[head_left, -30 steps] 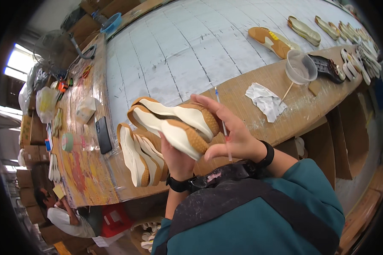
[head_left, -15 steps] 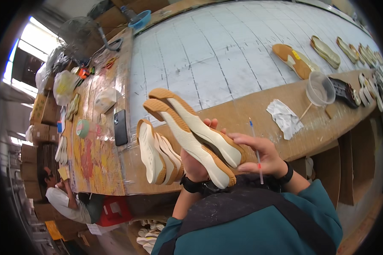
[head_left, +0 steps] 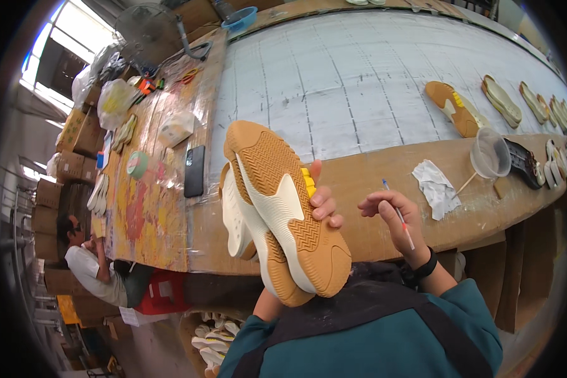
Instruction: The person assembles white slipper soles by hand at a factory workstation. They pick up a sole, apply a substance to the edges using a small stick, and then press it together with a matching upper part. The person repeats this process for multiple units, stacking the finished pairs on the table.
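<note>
My left hand grips a pair of shoe soles; its fingers wrap the right edge, and the rest of it is hidden behind them. The front sole turns its tan, zigzag-treaded bottom up, with a cream middle and a yellow insert by my fingertips. Against it, partly covered, lies the second sole. More cream soles rest on the table just behind. Apart from the pair, my right hand has its fingers bent and holds a thin pen with a blue tip and a red band.
A phone and a green-lidded jar lie left. Right are a crumpled white cloth, a clear plastic cup with a stick, and several soles in a row. A person sits at the far left.
The soles have turned from side-on to bottom-up in my left hand. My right hand has let go of them and moved away to the right, keeping the pen.
</note>
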Tool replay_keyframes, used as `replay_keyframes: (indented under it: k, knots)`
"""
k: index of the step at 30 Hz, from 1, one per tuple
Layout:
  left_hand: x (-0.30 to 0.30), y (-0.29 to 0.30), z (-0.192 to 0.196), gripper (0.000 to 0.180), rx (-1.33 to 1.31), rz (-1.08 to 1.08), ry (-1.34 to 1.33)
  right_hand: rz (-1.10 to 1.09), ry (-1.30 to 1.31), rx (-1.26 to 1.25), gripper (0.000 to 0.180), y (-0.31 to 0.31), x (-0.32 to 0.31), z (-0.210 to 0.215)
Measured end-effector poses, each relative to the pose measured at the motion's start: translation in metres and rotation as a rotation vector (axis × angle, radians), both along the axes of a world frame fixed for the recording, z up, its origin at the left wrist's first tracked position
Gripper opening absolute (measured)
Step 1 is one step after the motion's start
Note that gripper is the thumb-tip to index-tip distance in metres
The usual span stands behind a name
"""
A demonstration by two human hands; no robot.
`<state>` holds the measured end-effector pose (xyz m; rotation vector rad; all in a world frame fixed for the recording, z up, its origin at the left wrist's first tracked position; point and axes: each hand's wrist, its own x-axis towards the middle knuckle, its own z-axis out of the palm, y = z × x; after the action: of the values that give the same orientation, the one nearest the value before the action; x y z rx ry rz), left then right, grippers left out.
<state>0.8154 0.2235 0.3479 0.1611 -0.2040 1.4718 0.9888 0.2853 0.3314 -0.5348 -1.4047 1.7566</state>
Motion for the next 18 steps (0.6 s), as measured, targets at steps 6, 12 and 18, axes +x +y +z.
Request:
replay_keyframes:
  k: [6, 12, 18]
  knots:
    - [-0.046, -0.028, 0.026, 0.06, 0.162, 0.118, 0.355, 0.158, -0.067, -0.112, 0.022, 0.011, -0.019, -0.016]
    - [-0.132, -0.085, 0.058, 0.046, -0.254, 0.374, 0.851, 0.461, -0.242, -0.199, 0.036, 0.022, -0.057, -0.038]
    - [-0.17, -0.082, 0.015, 0.032, -0.723, 0.432, 1.3, 0.67, -0.355, -0.112, 0.058, 0.002, -0.138, -0.068]
